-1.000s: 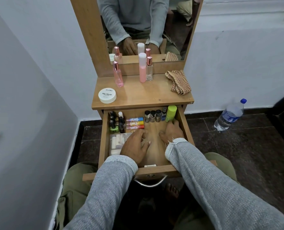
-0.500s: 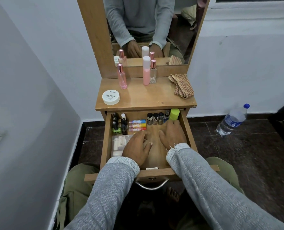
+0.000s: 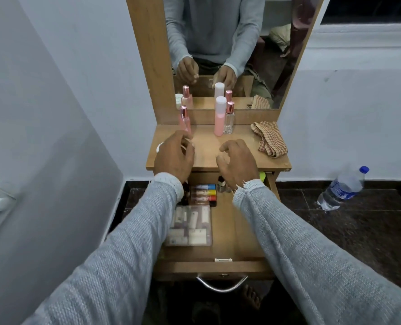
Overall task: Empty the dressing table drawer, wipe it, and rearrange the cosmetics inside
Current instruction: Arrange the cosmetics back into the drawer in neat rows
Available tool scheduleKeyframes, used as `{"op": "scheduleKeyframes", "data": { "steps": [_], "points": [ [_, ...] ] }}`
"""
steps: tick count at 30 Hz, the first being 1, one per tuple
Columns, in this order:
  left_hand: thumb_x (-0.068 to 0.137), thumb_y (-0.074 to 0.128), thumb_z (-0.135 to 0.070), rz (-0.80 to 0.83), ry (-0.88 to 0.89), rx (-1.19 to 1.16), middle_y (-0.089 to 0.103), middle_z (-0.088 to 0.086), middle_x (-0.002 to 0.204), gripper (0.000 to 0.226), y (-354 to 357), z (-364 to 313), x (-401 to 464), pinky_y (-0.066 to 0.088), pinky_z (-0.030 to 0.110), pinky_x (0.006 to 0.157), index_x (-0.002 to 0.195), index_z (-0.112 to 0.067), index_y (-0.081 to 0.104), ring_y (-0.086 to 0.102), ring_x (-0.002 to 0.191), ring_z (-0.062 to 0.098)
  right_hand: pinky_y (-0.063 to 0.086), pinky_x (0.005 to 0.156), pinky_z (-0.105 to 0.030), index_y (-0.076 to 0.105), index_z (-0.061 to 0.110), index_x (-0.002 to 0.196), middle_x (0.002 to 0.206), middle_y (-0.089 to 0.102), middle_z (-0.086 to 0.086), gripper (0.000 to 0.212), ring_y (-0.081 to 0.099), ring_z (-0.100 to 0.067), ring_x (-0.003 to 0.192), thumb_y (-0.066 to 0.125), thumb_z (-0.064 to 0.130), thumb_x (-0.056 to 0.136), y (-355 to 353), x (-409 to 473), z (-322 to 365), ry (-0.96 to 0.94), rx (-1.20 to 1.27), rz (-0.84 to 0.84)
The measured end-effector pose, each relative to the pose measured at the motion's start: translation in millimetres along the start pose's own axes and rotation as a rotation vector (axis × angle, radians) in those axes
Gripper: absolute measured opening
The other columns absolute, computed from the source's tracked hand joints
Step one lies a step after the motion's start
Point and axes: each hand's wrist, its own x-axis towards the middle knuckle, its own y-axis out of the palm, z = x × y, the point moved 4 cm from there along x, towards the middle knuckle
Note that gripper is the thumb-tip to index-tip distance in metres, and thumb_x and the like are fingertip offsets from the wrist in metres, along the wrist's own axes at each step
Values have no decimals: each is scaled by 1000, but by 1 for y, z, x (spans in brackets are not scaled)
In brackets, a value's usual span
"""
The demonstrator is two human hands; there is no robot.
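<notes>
The wooden drawer (image 3: 230, 231) is pulled out under the dressing table top (image 3: 206, 148). Inside lie a clear box of small tubes (image 3: 190, 226), three coloured-cap tubes (image 3: 203, 192) and small bottles at the back, partly hidden by my arms. My left hand (image 3: 173, 156) hovers over the table top's left side with loosely curled fingers and holds nothing; it covers most of the white nail polish jar (image 3: 159, 146). Above the table top's middle, my right hand (image 3: 238, 163) is also loosely curled and empty.
On the top stand a pink spray bottle (image 3: 185, 120), a pink bottle with a white cap (image 3: 219, 117) and a clear bottle (image 3: 229, 119). A checked cloth (image 3: 271, 139) lies at its right. A mirror stands behind. A water bottle (image 3: 342, 188) lies on the floor at the right.
Both hands have lifted out of the drawer and moved up over the table top. The camera has tilted down and closer.
</notes>
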Motion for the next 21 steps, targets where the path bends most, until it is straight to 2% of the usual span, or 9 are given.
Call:
{"op": "scheduleKeyframes", "data": {
  "steps": [4,7,11,14,17,19,21],
  "points": [
    [87,61,-16,-33,-63,9,61,-4,99,23,-7,10,37,54,37,79,109,-20,57,60,80,14,49,79,-31,57,12,104,107,56,-5,20,57,-18,89,61,17,85,-1,23,-9,74,36,-17],
    [85,65,-16,26,-118,49,58,-1,116,40,-2,21,58,52,40,88,121,-20,49,59,94,18,44,79,-26,54,12,111,111,53,-5,28,52,-16,91,61,14,83,-5,41,-21,165,49,-58],
    [86,66,-22,114,-166,34,54,3,128,52,10,29,76,48,43,94,132,-19,41,57,109,24,47,84,-31,48,11,120,116,52,-7,41,50,-16,96,63,12,82,-8,68,-32,183,77,-95],
    [89,63,-28,127,-154,5,57,1,122,51,18,29,83,50,37,86,132,-18,39,59,101,22,44,90,-31,37,15,136,129,50,-10,62,52,-21,110,63,10,81,-3,88,-34,90,69,-60],
    [94,58,-22,111,-100,-12,54,-7,109,47,25,27,89,43,22,71,135,-21,36,55,81,6,46,95,-37,29,20,142,133,46,-12,73,51,-26,115,64,6,79,3,101,-36,39,10,16],
    [94,56,-17,118,-85,-25,53,-9,107,49,29,27,91,42,15,62,137,-26,34,52,74,-2,45,98,-40,28,20,143,134,45,-13,76,50,-28,118,65,5,79,6,105,-36,14,-21,46],
    [94,54,-12,116,-53,-43,57,-5,106,50,31,28,93,54,24,63,135,-32,34,59,79,5,45,96,-41,28,20,143,130,48,-14,76,52,-29,115,65,3,79,9,107,-35,-12,-41,50]
  ]
}}
